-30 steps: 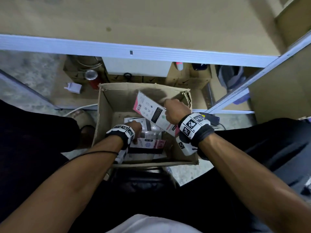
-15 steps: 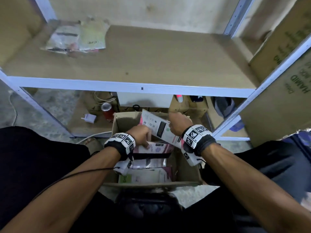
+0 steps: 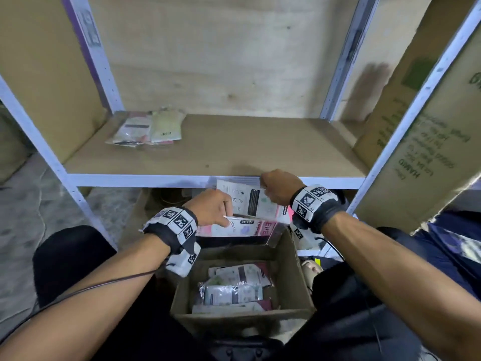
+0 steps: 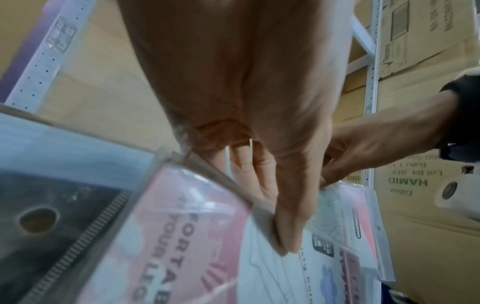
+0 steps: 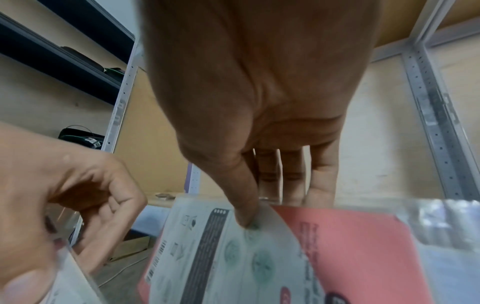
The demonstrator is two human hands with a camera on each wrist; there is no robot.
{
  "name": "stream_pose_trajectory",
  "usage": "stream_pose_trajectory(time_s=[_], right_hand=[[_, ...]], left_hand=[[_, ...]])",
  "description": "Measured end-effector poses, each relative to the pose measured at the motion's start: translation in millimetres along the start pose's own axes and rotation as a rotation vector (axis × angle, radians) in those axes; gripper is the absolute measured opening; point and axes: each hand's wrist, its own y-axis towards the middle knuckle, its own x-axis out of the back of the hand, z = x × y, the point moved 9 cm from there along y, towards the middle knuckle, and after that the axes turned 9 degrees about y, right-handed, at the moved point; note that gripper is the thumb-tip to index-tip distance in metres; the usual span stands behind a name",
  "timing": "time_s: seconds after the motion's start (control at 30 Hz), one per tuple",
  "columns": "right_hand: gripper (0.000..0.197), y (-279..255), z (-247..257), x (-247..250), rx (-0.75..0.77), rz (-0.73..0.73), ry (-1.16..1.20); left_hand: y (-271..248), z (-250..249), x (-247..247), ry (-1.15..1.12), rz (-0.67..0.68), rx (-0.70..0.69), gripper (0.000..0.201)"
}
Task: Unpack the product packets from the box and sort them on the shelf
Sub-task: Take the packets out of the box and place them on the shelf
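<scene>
From the head view, a person sits before a white metal-framed shelf with a brown board [image 3: 234,149]; an open brown cardboard box [image 3: 294,280] sits between the knees, with several clear-wrapped product packets [image 3: 234,285] lying flat inside it; the left hand [image 3: 212,207], in a black wrist strap with checkered markers, has its fingers curled around the edge of a pink and white plastic-wrapped packet [image 3: 244,227] held above the far edge of the box; the right hand [image 3: 279,187], strapped the same way, pinches a white packet with a black printed panel [image 3: 248,201], tilted, just below the front rail of the shelf; two pale packets [image 3: 148,130] lie side by side at the back left of the shelf board; a large brown printed carton [image 3: 429,157] leans at the right

From the left wrist view, the left hand [image 4: 259,127] has its thumb pressed on top of the pink and white packet [image 4: 207,246] and its fingers [image 4: 241,176] under it, so the packet is pinched; the right hand [image 4: 363,148] is close beside, its fingertips on another clear-sleeved packet [image 4: 361,218]

From the right wrist view, the right hand [image 5: 262,113] grips the white packet [image 5: 233,257] between a thumb on the printed face and fingers [image 5: 322,181] behind it; a pink card [image 5: 350,246] shows in the same clear sleeve; the left hand [image 5: 72,185] sits at the left, fingers curled; its packet is only a blurred edge there
</scene>
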Motion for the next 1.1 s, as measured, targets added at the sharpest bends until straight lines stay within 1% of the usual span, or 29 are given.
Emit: stream_pose_trajectory(time_s=[0.07, 0.13, 0.23, 0.33, 0.47, 0.6, 0.67, 0.73, 0.77, 0.83, 0.87, 0.93, 1.0, 1.03, 1.07, 1.1], right_hand=[[0.014, -3.6, 4.2, 17.2, 0.014, -0.029, 0.006], [0.007, -6.5, 6.2, 35.6, 0.016, -0.055, 0.0], [0.007, -8.0, 7.5, 66.9, 0.007, -0.089, -0.009], [0.014, -5.0, 8.7, 101.3, 0.015, -0.128, 0.005], [0.017, 5.3, 2.4, 137.8, -0.01, -0.173, 0.055], [0.024, 26.4, -9.7, 153.5, -0.072, -0.195, 0.187], [0.029, 42.5, -16.7, 155.6, -0.119, -0.205, 0.263], [0.028, 61.1, -24.2, 151.5, -0.174, -0.212, 0.386], [0.025, 70.0, -27.3, 146.6, -0.197, -0.211, 0.478], [0.015, 88.2, -34.1, 132.2, -0.264, -0.209, 0.736], [0.011, 97.0, -35.3, 122.6, -0.295, -0.199, 0.864], [0.006, 115.1, -30.6, 104.1, -0.325, -0.164, 1.059], [0.004, 133.5, -19.6, 88.8, -0.33, -0.137, 1.186], [0.002, 143.0, -12.1, 81.8, -0.32, -0.125, 1.24], [0.006, 153.4, -4.6, 74.6, -0.312, -0.11, 1.285], [0.006, 163.0, 3.8, 67.4, -0.301, -0.091, 1.332]], left_hand=[[-5.9, -4.8, 17.5, -0.031, -0.026, -0.025, 0.021], [-11.6, -9.9, 35.7, -0.041, -0.053, -0.041, 0.022], [-17.2, -17.5, 66.8, -0.081, -0.102, -0.064, 0.023], [-21.2, -15.6, 106.3, -0.124, -0.16, -0.051, 0.023], [-22.4, 2.8, 158.7, -0.148, -0.201, -0.025, 0.022], [-17.4, 39.1, 201.8, -0.22, -0.263, 0.033, 0.024], [-12.0, 64.0, 215.1, -0.299, -0.28, 0.071, 0.024], [-8.6, 92.9, 221.9, -0.407, -0.319, 0.127, 0.022], [-7.6, 107.6, 221.7, -0.471, -0.345, 0.159, 0.021], [-9.0, 134.4, 218.6, -0.597, -0.42, 0.221, 0.013], [-10.9, 142.5, 216.4, -0.673, -0.455, 0.226, 0.012], [-7.8, 161.0, 213.0, -0.83, -0.497, 0.218, 0.024], [-1.9, 178.5, 207.2, -0.96, -0.475, 0.239, 0.02], [1.8, 188.8, 204.1, -1.009, -0.453, 0.27, 0.019], [4.9, 199.2, 200.9, -1.07, -0.446, 0.31, 0.019], [7.1, 211.4, 199.9, -1.104, -0.463, 0.354, 0.018]])
